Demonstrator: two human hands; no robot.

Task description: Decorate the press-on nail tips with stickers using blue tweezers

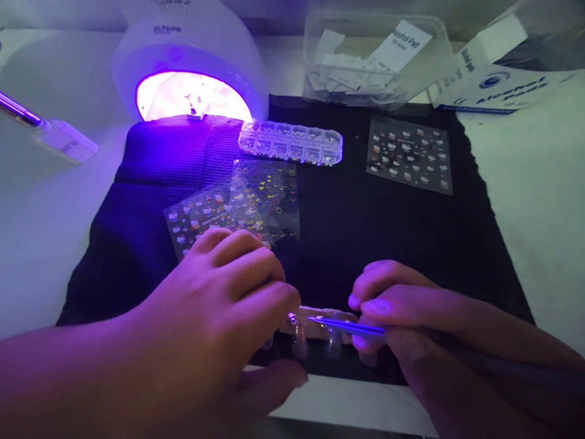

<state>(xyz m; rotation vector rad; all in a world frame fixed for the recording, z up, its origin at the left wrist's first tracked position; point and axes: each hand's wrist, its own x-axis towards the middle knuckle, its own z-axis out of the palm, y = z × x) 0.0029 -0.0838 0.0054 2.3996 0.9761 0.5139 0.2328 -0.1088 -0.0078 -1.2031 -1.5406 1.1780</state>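
A strip of clear nail tips (315, 326) lies on the near edge of the black mat (388, 244), between the two hands. The left hand (219, 305) rests over the strip's left end, its fingers (256, 274) curled down and pressing on it, thumb underneath near the mat's edge. The right hand (411, 329) comes in from the strip's right side, fingers pinched closed around a thin tool (347, 327), whose point touches or hangs just over the strip; which one cannot be told. Just beyond the left hand lie two overlapping sticker sheets (242, 204), one partly hidden under the knuckles. Farther from the strip, a clear compartment box (290, 142) of tiny gems sits across the mat, and a third sticker sheet (410, 155) lies well to the right of it. At the far end of the mat stands a white nail lamp (192, 55), glowing purple and casting that colour over the hands and mat. Right of the lamp a clear tub (375, 58) holds alcohol pad sachets, with a white alcohol pad carton (498, 79) beside it. Left of the lamp, on the pale bench (41, 213), lies a brush-like tool (55, 137) with a metal handle.
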